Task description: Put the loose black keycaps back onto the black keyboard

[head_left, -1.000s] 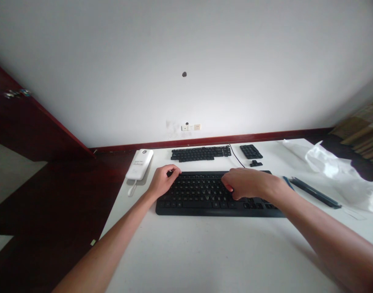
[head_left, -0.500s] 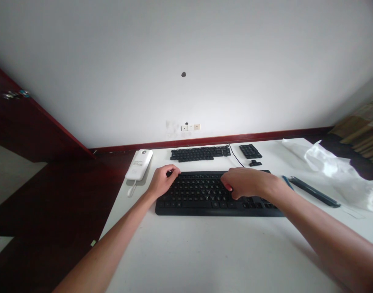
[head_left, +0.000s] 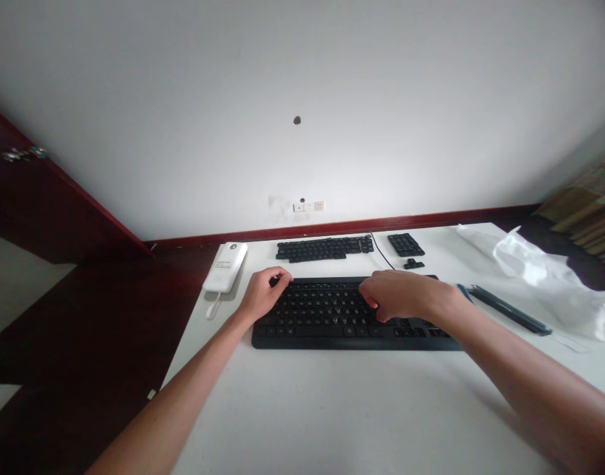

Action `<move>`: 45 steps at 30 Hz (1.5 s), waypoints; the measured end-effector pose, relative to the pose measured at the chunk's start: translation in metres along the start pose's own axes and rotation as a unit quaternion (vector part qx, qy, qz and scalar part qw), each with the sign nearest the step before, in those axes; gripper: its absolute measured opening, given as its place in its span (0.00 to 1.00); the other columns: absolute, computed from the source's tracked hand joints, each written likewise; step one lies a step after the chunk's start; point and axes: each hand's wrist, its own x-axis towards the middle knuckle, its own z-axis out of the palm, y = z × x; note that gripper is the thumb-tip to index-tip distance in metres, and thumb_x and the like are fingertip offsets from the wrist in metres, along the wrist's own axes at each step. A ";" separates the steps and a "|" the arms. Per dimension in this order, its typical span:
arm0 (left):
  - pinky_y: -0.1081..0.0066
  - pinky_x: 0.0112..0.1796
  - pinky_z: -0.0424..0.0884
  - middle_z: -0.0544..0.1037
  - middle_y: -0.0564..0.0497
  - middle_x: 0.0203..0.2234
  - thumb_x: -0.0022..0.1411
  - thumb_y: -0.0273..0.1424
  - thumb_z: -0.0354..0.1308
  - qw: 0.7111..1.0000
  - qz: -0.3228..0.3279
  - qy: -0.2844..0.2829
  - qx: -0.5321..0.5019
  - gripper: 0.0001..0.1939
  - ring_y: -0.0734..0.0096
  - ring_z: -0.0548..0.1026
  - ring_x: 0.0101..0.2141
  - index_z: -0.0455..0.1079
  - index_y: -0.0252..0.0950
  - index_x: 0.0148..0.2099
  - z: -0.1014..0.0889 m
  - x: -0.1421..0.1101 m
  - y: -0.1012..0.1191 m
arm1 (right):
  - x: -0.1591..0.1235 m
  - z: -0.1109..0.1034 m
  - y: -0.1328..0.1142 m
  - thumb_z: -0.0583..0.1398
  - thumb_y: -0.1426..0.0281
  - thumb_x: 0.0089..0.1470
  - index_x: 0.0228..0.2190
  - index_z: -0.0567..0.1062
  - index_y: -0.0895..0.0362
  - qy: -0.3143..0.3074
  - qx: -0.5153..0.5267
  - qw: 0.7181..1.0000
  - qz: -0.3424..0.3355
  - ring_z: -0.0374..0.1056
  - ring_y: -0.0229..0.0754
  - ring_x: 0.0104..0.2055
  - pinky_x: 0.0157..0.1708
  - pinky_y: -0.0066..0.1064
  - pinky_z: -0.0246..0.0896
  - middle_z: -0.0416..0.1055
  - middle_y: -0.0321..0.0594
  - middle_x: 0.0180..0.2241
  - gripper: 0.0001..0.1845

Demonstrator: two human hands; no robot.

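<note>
A black keyboard (head_left: 326, 320) lies on the white table (head_left: 332, 409) in front of me. My left hand (head_left: 263, 295) rests at its top left corner, fingers curled round the edge. My right hand (head_left: 398, 295) hovers over the right half of the keys, closed in a pinch with the fingertips turned down onto the keys. What the fingers hold, if anything, is hidden.
Behind the keyboard lie a black block of main keys (head_left: 324, 249) with a cable, a number-pad block (head_left: 406, 244) and a small key cluster (head_left: 413, 264). A white device (head_left: 225, 266) sits at the left. At the right lie a dark strip (head_left: 510, 310) and crumpled white plastic (head_left: 544, 277).
</note>
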 end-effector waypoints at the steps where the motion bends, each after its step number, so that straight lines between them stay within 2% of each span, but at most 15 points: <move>1: 0.68 0.45 0.72 0.83 0.52 0.35 0.73 0.39 0.55 1.000 0.000 0.000 0.000 0.16 0.65 0.80 0.39 0.78 0.39 0.37 0.000 0.000 0.000 | 0.000 0.000 0.000 0.70 0.73 0.50 0.44 0.83 0.61 -0.001 0.000 1.000 -0.003 0.77 0.53 0.42 0.28 0.32 0.52 0.79 0.50 0.43 0.17; 9: 0.68 0.45 0.71 0.83 0.52 0.35 0.73 0.39 0.55 1.000 0.003 -0.002 0.003 0.16 0.65 0.80 0.39 0.78 0.39 0.37 0.000 0.000 -0.001 | -0.003 0.001 -0.007 0.71 0.75 0.47 0.44 0.83 0.61 -0.016 -0.008 1.000 -0.013 0.78 0.56 0.44 0.30 0.34 0.55 0.80 0.51 0.42 0.19; 15: 0.68 0.46 0.72 0.83 0.51 0.36 0.73 0.39 0.54 1.000 0.003 -0.004 0.005 0.16 0.64 0.80 0.39 0.78 0.38 0.37 -0.001 0.000 0.001 | -0.004 0.005 -0.011 0.67 0.79 0.48 0.44 0.83 0.61 -0.009 -0.019 1.000 -0.012 0.78 0.58 0.45 0.32 0.35 0.60 0.80 0.53 0.42 0.18; 20: 0.67 0.46 0.72 0.84 0.51 0.36 0.73 0.40 0.54 1.000 0.003 -0.005 0.008 0.17 0.63 0.80 0.40 0.78 0.38 0.37 -0.001 0.000 0.001 | -0.004 0.009 -0.014 0.61 0.84 0.48 0.41 0.83 0.61 0.028 -0.037 0.998 -0.048 0.78 0.58 0.44 0.31 0.35 0.59 0.81 0.53 0.40 0.19; 25: 0.67 0.46 0.73 0.84 0.50 0.36 0.73 0.41 0.54 1.000 0.003 -0.004 0.009 0.17 0.62 0.80 0.40 0.78 0.38 0.37 -0.001 0.000 0.002 | -0.002 0.011 -0.011 0.61 0.84 0.46 0.40 0.81 0.57 0.053 -0.022 0.994 -0.094 0.77 0.55 0.42 0.30 0.34 0.55 0.81 0.48 0.39 0.20; 28: 0.67 0.46 0.73 0.84 0.50 0.36 0.73 0.41 0.54 1.000 0.003 -0.003 0.007 0.17 0.63 0.80 0.39 0.78 0.38 0.37 -0.001 0.000 0.002 | 0.001 0.010 -0.012 0.62 0.80 0.49 0.38 0.80 0.56 0.074 -0.010 0.990 -0.119 0.76 0.50 0.37 0.29 0.33 0.52 0.80 0.45 0.36 0.14; 31: 0.67 0.45 0.73 0.83 0.50 0.35 0.73 0.41 0.54 1.000 0.003 -0.002 0.008 0.17 0.63 0.80 0.39 0.78 0.38 0.36 0.000 0.000 0.001 | 0.007 0.009 -0.010 0.59 0.75 0.57 0.34 0.78 0.55 0.141 0.000 0.982 -0.129 0.73 0.46 0.32 0.29 0.33 0.50 0.77 0.43 0.32 0.07; 34: 0.67 0.45 0.73 0.84 0.50 0.36 0.73 0.41 0.54 1.000 -0.002 0.001 0.008 0.17 0.63 0.80 0.39 0.78 0.38 0.37 0.000 0.000 -0.001 | 0.013 0.007 -0.001 0.60 0.69 0.61 0.35 0.77 0.55 0.191 -0.002 0.976 -0.103 0.74 0.48 0.34 0.31 0.34 0.52 0.77 0.44 0.32 0.06; 36: 0.67 0.46 0.73 0.84 0.50 0.36 0.73 0.40 0.55 1.000 -0.006 0.003 0.006 0.16 0.63 0.80 0.39 0.78 0.38 0.37 0.001 0.000 -0.002 | 0.016 0.006 0.010 0.60 0.66 0.63 0.41 0.78 0.56 0.220 -0.007 0.974 -0.058 0.76 0.52 0.37 0.33 0.35 0.55 0.78 0.46 0.34 0.08; 39: 0.66 0.47 0.73 0.84 0.50 0.36 0.73 0.41 0.55 1.000 -0.005 0.001 0.005 0.17 0.63 0.80 0.39 0.78 0.38 0.37 0.001 0.000 -0.002 | 0.022 0.005 0.027 0.57 0.68 0.65 0.53 0.75 0.57 0.258 -0.014 0.966 0.025 0.77 0.58 0.43 0.39 0.38 0.61 0.79 0.51 0.38 0.17; 42: 0.66 0.47 0.73 0.84 0.50 0.36 0.73 0.41 0.55 1.000 0.001 -0.004 0.004 0.17 0.63 0.80 0.39 0.78 0.38 0.37 0.000 0.000 -0.001 | 0.032 0.008 0.039 0.56 0.71 0.63 0.58 0.73 0.59 0.261 0.003 0.960 0.099 0.77 0.60 0.45 0.41 0.40 0.63 0.80 0.55 0.41 0.23; 45: 0.67 0.46 0.73 0.84 0.50 0.36 0.73 0.41 0.55 1.000 0.003 -0.004 0.002 0.17 0.63 0.80 0.39 0.78 0.38 0.37 0.000 0.000 -0.001 | 0.042 0.013 0.046 0.55 0.72 0.62 0.64 0.68 0.59 0.252 0.016 0.961 0.117 0.77 0.62 0.46 0.41 0.42 0.64 0.80 0.57 0.42 0.29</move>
